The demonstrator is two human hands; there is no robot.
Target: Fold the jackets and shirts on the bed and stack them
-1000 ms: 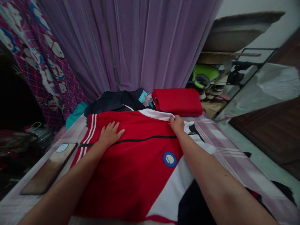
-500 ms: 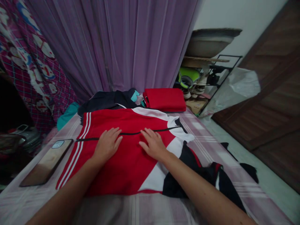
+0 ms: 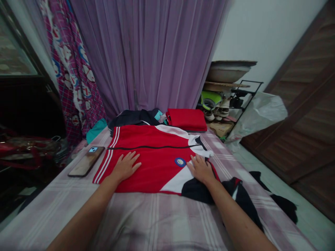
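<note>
A red, white and dark zip jacket (image 3: 151,167) lies spread on the plaid bed sheet (image 3: 146,223), its black zipper running crosswise and a round blue badge (image 3: 180,162) on the chest. Flat on the red cloth below the zipper, near the white-striped hem, rests my left hand (image 3: 126,166), fingers spread. My right hand (image 3: 201,168) lies open on the white and dark shoulder part, beside the badge and below the collar. Neither hand grips anything. One dark sleeve (image 3: 246,202) stretches toward the lower right, partly hidden by my right forearm.
A phone (image 3: 87,161) lies left of the jacket. Behind it are dark clothes (image 3: 133,118), a teal cloth (image 3: 96,131) and a folded red garment (image 3: 186,119). A shoe rack (image 3: 243,104) and plastic bag (image 3: 261,111) stand beyond the bed at right.
My right hand has moved right, from the zipper to the shoulder part, uncovering the badge. My left hand now lies lower, below the zipper. The view has shifted.
</note>
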